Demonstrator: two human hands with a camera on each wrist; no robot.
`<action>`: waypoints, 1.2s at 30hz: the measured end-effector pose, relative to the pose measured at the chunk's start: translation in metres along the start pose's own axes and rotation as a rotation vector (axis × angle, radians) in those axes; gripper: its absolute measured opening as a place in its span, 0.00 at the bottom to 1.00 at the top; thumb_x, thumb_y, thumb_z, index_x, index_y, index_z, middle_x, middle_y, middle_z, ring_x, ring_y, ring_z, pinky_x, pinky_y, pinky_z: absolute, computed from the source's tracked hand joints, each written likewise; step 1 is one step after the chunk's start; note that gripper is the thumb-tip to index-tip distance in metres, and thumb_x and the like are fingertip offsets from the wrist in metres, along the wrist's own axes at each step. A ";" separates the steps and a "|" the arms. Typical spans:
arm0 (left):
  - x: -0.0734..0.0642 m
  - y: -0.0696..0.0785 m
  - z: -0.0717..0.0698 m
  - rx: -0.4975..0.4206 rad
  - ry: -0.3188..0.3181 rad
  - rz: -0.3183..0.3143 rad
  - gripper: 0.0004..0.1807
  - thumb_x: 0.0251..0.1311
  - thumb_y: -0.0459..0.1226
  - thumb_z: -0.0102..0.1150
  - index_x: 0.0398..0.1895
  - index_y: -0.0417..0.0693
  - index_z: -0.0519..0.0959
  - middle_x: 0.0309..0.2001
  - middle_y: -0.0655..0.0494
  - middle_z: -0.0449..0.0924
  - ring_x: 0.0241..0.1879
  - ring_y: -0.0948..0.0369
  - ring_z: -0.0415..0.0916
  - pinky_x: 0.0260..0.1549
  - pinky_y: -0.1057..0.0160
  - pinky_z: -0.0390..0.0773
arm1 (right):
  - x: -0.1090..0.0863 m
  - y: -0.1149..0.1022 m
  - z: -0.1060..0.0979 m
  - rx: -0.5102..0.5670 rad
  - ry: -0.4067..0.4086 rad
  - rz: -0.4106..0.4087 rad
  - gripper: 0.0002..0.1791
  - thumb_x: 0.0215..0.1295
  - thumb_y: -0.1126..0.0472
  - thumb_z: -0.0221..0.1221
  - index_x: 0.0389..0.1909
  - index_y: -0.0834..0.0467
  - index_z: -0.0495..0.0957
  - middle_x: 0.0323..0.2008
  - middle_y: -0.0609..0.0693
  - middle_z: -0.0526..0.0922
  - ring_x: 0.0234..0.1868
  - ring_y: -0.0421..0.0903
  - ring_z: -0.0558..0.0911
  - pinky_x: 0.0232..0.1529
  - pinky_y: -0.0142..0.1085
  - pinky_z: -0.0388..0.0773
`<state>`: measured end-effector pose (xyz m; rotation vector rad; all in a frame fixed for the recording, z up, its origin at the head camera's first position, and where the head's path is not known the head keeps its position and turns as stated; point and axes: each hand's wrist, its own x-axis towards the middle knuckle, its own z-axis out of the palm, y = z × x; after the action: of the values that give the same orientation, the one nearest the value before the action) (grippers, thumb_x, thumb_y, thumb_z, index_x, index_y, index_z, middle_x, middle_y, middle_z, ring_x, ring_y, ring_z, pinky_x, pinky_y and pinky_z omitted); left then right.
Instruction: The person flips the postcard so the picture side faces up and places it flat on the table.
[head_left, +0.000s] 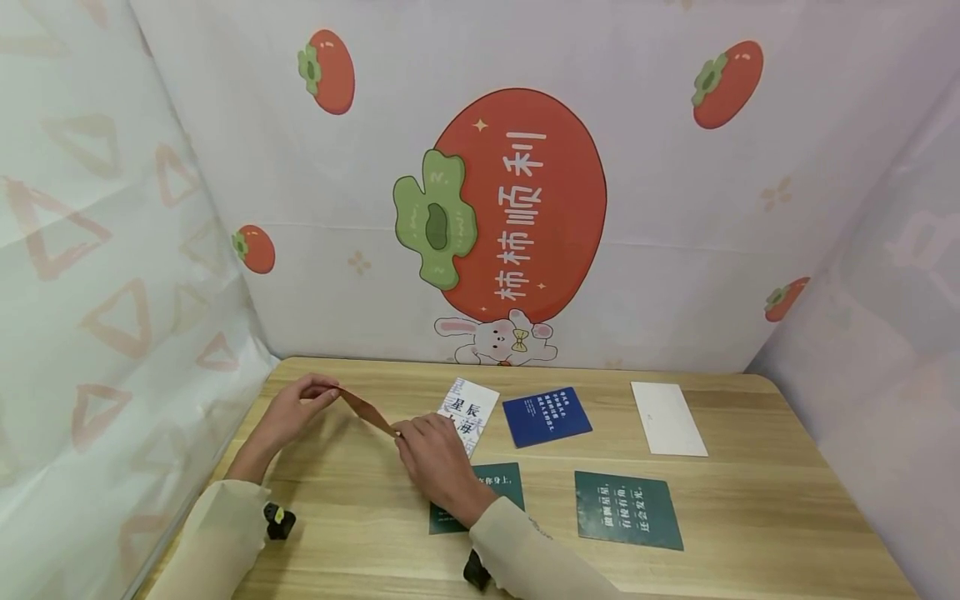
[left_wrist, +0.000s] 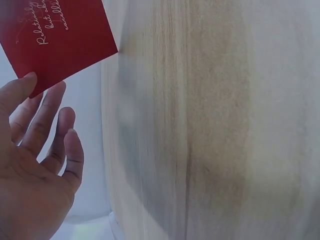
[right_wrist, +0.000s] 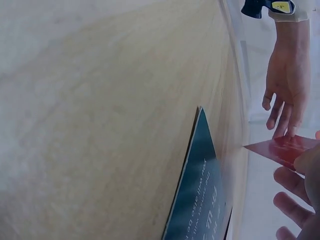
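Between my two hands a red card [head_left: 367,410] is held up over the left part of the table, seen nearly edge-on from the head. My left hand [head_left: 302,408] pinches its far left corner between thumb and fingers; the left wrist view shows white script on the red card [left_wrist: 60,45] and the other fingers loosely bent. At the card's opposite end, my right hand [head_left: 438,462] pinches the edge. Under the right hand lies a green card [head_left: 510,483], partly hidden by it. Just beyond, a white card with dark lettering [head_left: 480,400] is partly covered by the fingers.
A blue card [head_left: 547,417] lies right of the white lettered one. Farther right are a plain white card [head_left: 670,419] and another green card [head_left: 628,508]. The wooden table [head_left: 780,500] meets a printed white backdrop [head_left: 660,200] at its far edge and sides.
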<state>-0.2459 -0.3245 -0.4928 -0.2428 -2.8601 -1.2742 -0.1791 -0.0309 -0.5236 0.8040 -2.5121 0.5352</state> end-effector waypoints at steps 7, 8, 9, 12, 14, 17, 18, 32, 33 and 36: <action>-0.001 -0.001 -0.001 -0.008 0.009 0.007 0.22 0.81 0.51 0.59 0.65 0.46 0.81 0.57 0.45 0.88 0.59 0.48 0.82 0.49 0.58 0.81 | 0.001 -0.004 -0.001 -0.010 -0.028 0.076 0.14 0.83 0.51 0.60 0.62 0.48 0.85 0.52 0.40 0.92 0.57 0.41 0.87 0.73 0.50 0.74; -0.002 -0.001 -0.001 -0.002 0.009 0.005 0.22 0.82 0.51 0.59 0.65 0.46 0.81 0.57 0.45 0.88 0.58 0.49 0.82 0.49 0.58 0.81 | 0.001 -0.004 -0.001 -0.002 -0.028 0.087 0.14 0.83 0.51 0.60 0.62 0.48 0.85 0.53 0.41 0.92 0.57 0.41 0.87 0.74 0.51 0.73; -0.002 -0.002 -0.001 0.002 0.008 0.003 0.22 0.82 0.51 0.58 0.65 0.46 0.81 0.56 0.45 0.88 0.58 0.49 0.82 0.49 0.57 0.80 | 0.001 -0.004 0.000 0.007 -0.029 0.098 0.15 0.83 0.51 0.60 0.63 0.49 0.85 0.54 0.41 0.92 0.58 0.41 0.87 0.75 0.53 0.72; -0.002 -0.003 -0.001 0.020 0.007 -0.009 0.22 0.81 0.51 0.58 0.64 0.46 0.81 0.55 0.46 0.88 0.57 0.50 0.82 0.49 0.56 0.79 | 0.001 -0.004 0.000 0.040 -0.022 0.132 0.18 0.83 0.52 0.61 0.67 0.50 0.83 0.57 0.42 0.92 0.59 0.42 0.86 0.77 0.57 0.68; -0.002 -0.003 0.000 0.032 0.005 -0.018 0.21 0.81 0.51 0.59 0.63 0.46 0.82 0.53 0.46 0.88 0.55 0.50 0.83 0.49 0.56 0.78 | 0.001 -0.005 0.000 0.051 -0.016 0.155 0.21 0.82 0.53 0.62 0.71 0.51 0.80 0.58 0.43 0.92 0.59 0.43 0.86 0.78 0.59 0.66; -0.002 -0.002 0.002 0.058 0.003 -0.035 0.20 0.81 0.50 0.60 0.61 0.46 0.82 0.51 0.47 0.89 0.53 0.52 0.82 0.48 0.56 0.76 | 0.001 -0.004 0.001 0.041 -0.018 0.191 0.28 0.81 0.52 0.63 0.77 0.52 0.74 0.54 0.44 0.93 0.59 0.44 0.86 0.78 0.61 0.64; -0.002 -0.002 0.002 0.065 0.002 -0.040 0.19 0.81 0.50 0.60 0.60 0.46 0.83 0.50 0.48 0.89 0.53 0.53 0.82 0.48 0.57 0.76 | 0.001 -0.004 0.001 0.035 -0.019 0.203 0.30 0.80 0.52 0.64 0.79 0.53 0.72 0.52 0.44 0.93 0.59 0.45 0.85 0.78 0.62 0.64; -0.003 -0.004 0.007 0.106 -0.011 -0.082 0.16 0.79 0.48 0.63 0.55 0.46 0.85 0.42 0.51 0.85 0.42 0.56 0.74 0.42 0.59 0.72 | -0.002 -0.003 0.006 0.020 -0.060 0.232 0.38 0.76 0.49 0.68 0.82 0.55 0.68 0.53 0.47 0.93 0.58 0.48 0.85 0.78 0.64 0.62; -0.003 -0.004 0.007 0.112 -0.013 -0.086 0.16 0.79 0.48 0.63 0.55 0.47 0.85 0.42 0.51 0.85 0.42 0.56 0.74 0.42 0.59 0.72 | -0.002 -0.003 0.006 0.022 -0.069 0.236 0.39 0.75 0.49 0.69 0.81 0.55 0.68 0.55 0.47 0.92 0.58 0.48 0.85 0.78 0.64 0.62; -0.003 -0.007 0.007 0.127 -0.017 -0.094 0.16 0.79 0.49 0.63 0.55 0.48 0.85 0.41 0.53 0.86 0.42 0.57 0.75 0.44 0.59 0.72 | -0.003 -0.005 0.007 0.022 -0.099 0.254 0.40 0.73 0.48 0.71 0.80 0.55 0.70 0.54 0.47 0.93 0.58 0.49 0.84 0.78 0.64 0.61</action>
<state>-0.2431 -0.3239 -0.5029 -0.1207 -2.9848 -1.1017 -0.1755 -0.0370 -0.5295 0.5325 -2.7235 0.6211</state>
